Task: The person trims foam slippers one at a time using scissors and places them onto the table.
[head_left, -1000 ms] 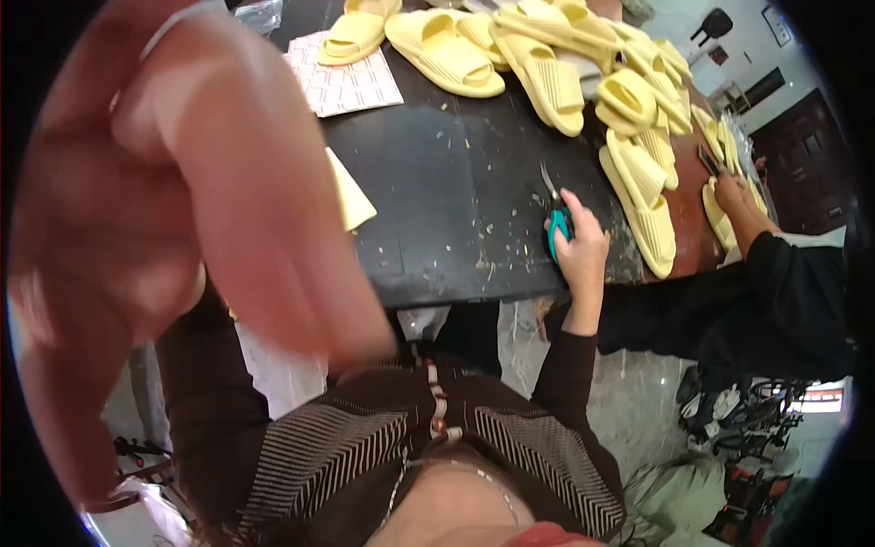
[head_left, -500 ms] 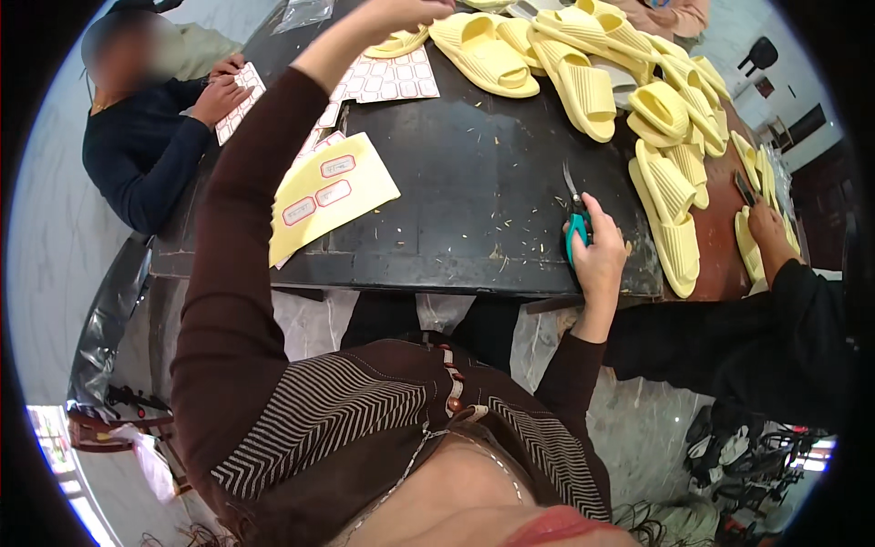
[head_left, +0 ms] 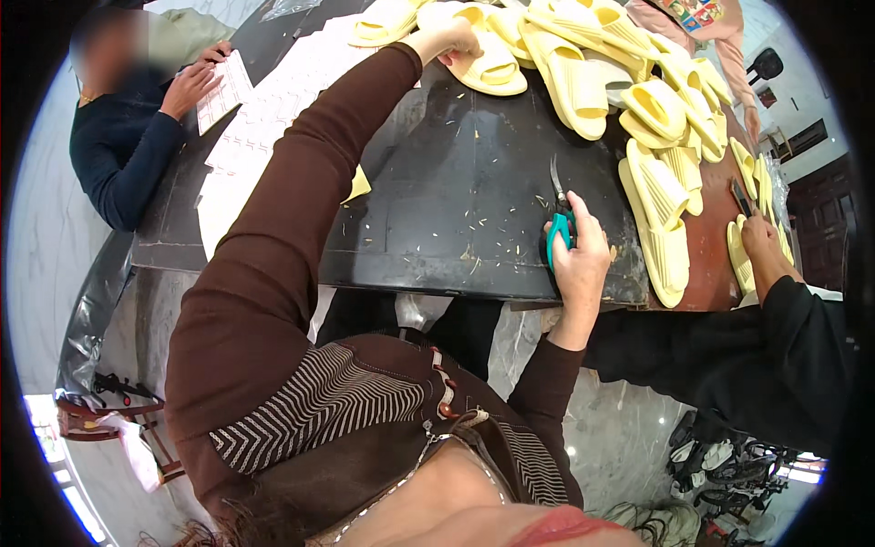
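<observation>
My left hand (head_left: 448, 40) reaches far across the table, its fingers curled at the side edge of a yellow slipper (head_left: 499, 75) with a ribbed strap. The arm crosses over white label sheets (head_left: 244, 137) and hides most of a yellow sheet (head_left: 358, 185). Near the table's front edge, my right hand (head_left: 583, 252) is closed around the teal handles of small scissors (head_left: 558, 228). Their narrow, curved blades point away from me, slightly apart.
Many yellow slippers are heaped at the far right of the black table (head_left: 410, 228), which is strewn with yellow scraps. At left a person (head_left: 128, 146) holds a label sheet. A co-worker's hand (head_left: 758, 235) at right holds a dark tool near slippers. Another person stands beyond the heap.
My left hand has moved right and nearer, from the far edge of view down to the slipper. My left arm now covers much of the yellow sheet. The right hand still holds the scissors.
</observation>
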A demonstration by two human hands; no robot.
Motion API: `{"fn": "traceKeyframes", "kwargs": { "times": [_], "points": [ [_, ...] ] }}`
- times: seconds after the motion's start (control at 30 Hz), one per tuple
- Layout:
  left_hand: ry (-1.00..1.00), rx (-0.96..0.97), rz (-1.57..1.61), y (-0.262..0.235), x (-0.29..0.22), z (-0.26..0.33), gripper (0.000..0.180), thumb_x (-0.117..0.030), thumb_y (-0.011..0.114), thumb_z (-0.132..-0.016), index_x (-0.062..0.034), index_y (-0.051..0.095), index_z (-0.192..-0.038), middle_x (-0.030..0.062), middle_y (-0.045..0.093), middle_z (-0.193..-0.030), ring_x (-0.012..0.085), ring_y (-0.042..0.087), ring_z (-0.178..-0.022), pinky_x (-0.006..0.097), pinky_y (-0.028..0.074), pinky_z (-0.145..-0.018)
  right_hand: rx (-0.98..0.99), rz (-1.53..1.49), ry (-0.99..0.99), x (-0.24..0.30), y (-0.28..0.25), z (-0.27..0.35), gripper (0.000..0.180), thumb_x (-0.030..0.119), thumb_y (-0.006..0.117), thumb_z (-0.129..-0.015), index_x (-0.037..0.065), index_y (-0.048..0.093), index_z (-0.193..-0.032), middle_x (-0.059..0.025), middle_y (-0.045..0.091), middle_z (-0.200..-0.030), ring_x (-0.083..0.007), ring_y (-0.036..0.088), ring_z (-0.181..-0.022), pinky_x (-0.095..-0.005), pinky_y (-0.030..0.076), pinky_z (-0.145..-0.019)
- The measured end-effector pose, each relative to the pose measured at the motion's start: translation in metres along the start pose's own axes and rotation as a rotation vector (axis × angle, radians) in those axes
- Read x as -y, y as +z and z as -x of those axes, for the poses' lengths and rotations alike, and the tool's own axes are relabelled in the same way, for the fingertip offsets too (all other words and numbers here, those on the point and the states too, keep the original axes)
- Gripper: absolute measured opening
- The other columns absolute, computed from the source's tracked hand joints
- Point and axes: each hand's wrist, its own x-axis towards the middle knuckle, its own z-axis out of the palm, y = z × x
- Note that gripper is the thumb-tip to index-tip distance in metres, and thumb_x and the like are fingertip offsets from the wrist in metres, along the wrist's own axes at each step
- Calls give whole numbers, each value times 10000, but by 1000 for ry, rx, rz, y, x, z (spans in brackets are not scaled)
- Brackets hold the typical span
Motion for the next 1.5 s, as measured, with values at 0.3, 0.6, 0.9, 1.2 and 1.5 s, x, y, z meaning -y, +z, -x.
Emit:
{"fn": "traceKeyframes", "kwargs": {
  "times": [0.3,0.6,0.9,1.2,1.5],
  "points": [
    [214,-88,194,-20,15,84,344,-278,735,-840,36,614,-909,57,537,-586,134,506,-431,284,441,-390,-20,-75,10,-1,1,1,502,-20,732,-777,63,614,-1258,-132,652,-911,-224,637,-765,-333,512,-680],
    [298,-96,633,-12,-2,240,313,-225,675,-901,52,579,-1011,73,614,-753,88,516,-434,230,412,-388,39,-504,137,19,-4,6,521,-19,743,-771,33,600,-1270,-99,671,-893,-115,601,-739,-275,507,-687],
    [385,-267,814,34,12,290,260,-157,644,-926,46,573,-1071,76,644,-854,80,522,-455,206,416,-418,134,-612,214,88,-8,-1,439,-10,718,-793,-1,612,-1219,-112,695,-892,-98,614,-748,-263,513,-692],
    [358,-279,869,46,20,297,256,-129,645,-922,47,570,-1093,95,662,-912,83,532,-475,203,424,-434,110,-462,188,91,5,0,410,28,741,-786,-18,617,-1174,-163,698,-880,-153,647,-714,-300,527,-680],
    [360,-259,892,49,25,300,247,-111,638,-925,47,569,-1102,101,660,-933,89,543,-496,208,437,-453,122,-460,223,92,12,0,399,26,743,-786,-24,619,-1162,-131,686,-823,-118,628,-698,-289,522,-665]
  ]
}}
